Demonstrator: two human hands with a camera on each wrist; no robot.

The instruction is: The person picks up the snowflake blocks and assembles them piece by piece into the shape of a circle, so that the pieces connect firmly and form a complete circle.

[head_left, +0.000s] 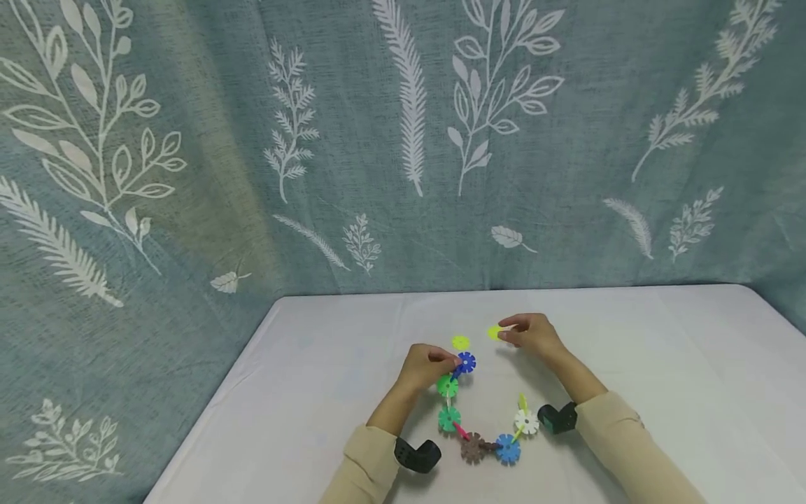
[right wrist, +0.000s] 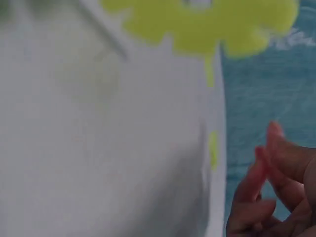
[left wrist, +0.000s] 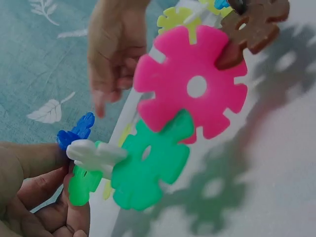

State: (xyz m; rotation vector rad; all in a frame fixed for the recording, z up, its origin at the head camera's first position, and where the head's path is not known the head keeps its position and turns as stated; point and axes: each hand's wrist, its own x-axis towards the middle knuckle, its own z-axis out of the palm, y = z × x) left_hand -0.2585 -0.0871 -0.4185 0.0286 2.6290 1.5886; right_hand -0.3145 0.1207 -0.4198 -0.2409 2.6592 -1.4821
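Note:
My left hand [head_left: 429,365] pinches the dark blue notched discs [head_left: 467,362] at one end of a linked chain of flower-shaped plastic discs. In the left wrist view, a green disc [left wrist: 85,185], a white disc [left wrist: 96,157], a teal disc [left wrist: 150,160], a pink disc [left wrist: 190,81] and a brown disc [left wrist: 254,24] follow on. My right hand [head_left: 532,334] reaches over the far table, thumb and fingertips beside a loose yellow disc [head_left: 495,332]. Nothing shows between those fingers [right wrist: 252,180] in the right wrist view. Another yellow disc [head_left: 461,343] lies just beyond the dark blue ones.
The chain curves round through a blue disc [head_left: 508,449] and a white disc [head_left: 527,421] to a yellow disc [head_left: 522,401] at its other end. A white cloth covers the table [head_left: 680,392]. Behind its far edge hangs a leaf-patterned curtain [head_left: 403,231].

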